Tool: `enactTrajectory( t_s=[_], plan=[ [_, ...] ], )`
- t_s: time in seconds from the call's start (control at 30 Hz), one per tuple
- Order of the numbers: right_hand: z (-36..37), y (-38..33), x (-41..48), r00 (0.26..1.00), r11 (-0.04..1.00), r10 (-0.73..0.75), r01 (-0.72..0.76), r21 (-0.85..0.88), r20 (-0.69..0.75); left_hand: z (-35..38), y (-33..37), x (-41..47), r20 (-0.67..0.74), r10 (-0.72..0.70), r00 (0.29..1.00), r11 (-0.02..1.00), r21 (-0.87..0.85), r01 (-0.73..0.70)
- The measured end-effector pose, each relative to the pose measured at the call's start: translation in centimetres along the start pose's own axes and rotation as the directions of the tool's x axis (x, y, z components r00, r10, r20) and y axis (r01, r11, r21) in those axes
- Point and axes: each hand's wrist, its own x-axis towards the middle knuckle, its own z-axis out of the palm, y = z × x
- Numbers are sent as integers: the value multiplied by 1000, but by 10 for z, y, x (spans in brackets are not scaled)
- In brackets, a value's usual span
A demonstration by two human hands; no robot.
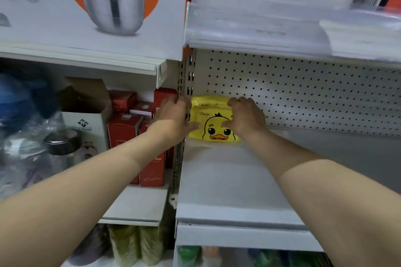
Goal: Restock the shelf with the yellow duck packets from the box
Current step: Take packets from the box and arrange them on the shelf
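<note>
Yellow duck packets [213, 116] stand at the back left corner of the shelf [234, 182], left hand [173, 120] and right hand [246, 115] each gripping one side

So the white shelf [227, 180] in the middle right of the frame has the yellow duck packets [213, 119] on it, standing up at its back left corner against the pegboard [303, 93].
</note>
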Motion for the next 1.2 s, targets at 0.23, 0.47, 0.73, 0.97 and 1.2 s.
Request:
enactTrajectory(
  t_s=[0.23,0.47,0.73,0.97,1.2],
  plan=[
    [-11,0,-38,999,993,51,-49,107,-15,-8,17,-38,42,28,999,999,19,-29],
    [-53,19,-100,994,951,-57,25,308,97,-33,55,-82,104,-112,988,994,24,110],
    [-93,41,-196,974,954,-136,79,289,182,-40,95,-174,150,-142,978,989,52,136],
    [-75,47,-273,934,936,-282,218,276,221,-12,93,-251,162,-212,964,976,82,201],
    [-11,34,-335,870,915,-372,285,285,323,41,50,-327,297,-341,892,940,136,314]
  ],
)
